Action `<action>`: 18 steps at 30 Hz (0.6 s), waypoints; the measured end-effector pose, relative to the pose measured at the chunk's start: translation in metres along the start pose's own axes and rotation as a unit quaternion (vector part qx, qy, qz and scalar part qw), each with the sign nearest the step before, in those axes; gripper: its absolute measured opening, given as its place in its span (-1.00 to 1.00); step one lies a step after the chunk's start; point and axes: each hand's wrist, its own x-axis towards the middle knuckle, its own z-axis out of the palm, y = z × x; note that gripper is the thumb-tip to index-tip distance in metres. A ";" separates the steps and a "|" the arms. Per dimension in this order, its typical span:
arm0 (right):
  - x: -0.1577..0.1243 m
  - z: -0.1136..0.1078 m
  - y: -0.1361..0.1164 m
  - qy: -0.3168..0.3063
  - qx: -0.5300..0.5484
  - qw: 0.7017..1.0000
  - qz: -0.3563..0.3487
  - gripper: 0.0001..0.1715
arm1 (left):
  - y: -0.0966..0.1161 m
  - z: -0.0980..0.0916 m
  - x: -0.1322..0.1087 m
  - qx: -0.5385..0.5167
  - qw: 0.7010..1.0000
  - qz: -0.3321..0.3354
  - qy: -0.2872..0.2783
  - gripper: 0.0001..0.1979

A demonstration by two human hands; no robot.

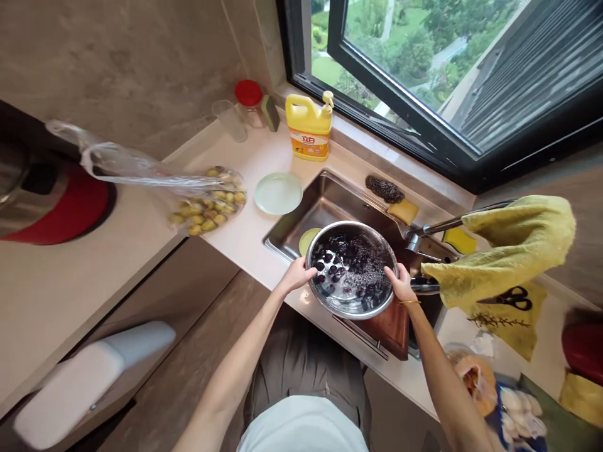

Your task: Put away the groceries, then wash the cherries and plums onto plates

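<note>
A round metal bowl [353, 311] is held over the front part of the sink [325, 201]. In it lie dark grapes [334, 270] in bubbly water. My left hand [299, 274] grips the bowl's left rim, thumb over the edge. On the opposite side my right hand [400, 282] grips the rim with its thumb inside the edge. The fingers of both hands are mostly hidden under the bowl. Partly behind the bowl, a pale green round dish [309, 241] shows in the sink.
The faucet [414, 238] stands right of the bowl, a yellow cloth [509, 245] draped nearby. Scissors [511, 299] and a bare stem [499, 320] lie farther right. Behind the sink is a yellow detergent jug [308, 129]; left are a plate [278, 193] and bagged fruit [207, 210].
</note>
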 end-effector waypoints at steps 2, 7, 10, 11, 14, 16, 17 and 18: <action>-0.004 0.011 -0.007 0.021 0.042 0.999 0.024 -0.46 | -0.002 -0.007 -0.003 -0.001 1.000 0.005 0.013 -0.90; -0.018 0.036 -0.044 -0.009 0.103 0.994 0.027 -0.51 | -0.016 -0.046 -0.023 -0.010 0.999 -0.018 0.038 -0.94; -0.036 0.063 -0.068 -0.023 0.110 0.994 0.011 -0.52 | -0.027 -0.081 -0.038 -0.005 0.999 -0.018 0.042 -0.94; -0.043 0.075 -0.075 -0.025 0.112 0.993 0.006 -0.52 | -0.032 -0.094 -0.041 0.000 0.999 -0.015 0.044 -0.94; -0.061 0.113 -0.091 -0.024 0.112 0.993 -0.001 -0.51 | -0.047 -0.132 -0.049 0.020 0.999 -0.013 0.042 -0.94; -0.072 0.140 -0.100 -0.023 0.106 0.994 0.004 -0.52 | -0.060 -0.158 -0.051 0.032 0.999 -0.019 0.038 -0.93; -0.077 0.153 -0.104 -0.024 0.103 0.994 0.009 -0.53 | -0.067 -0.171 -0.052 0.039 0.998 -0.022 0.037 -0.93; -0.082 0.166 -0.108 -0.025 0.098 0.995 0.014 -0.53 | -0.073 -0.183 -0.052 0.046 0.998 -0.027 0.035 -0.93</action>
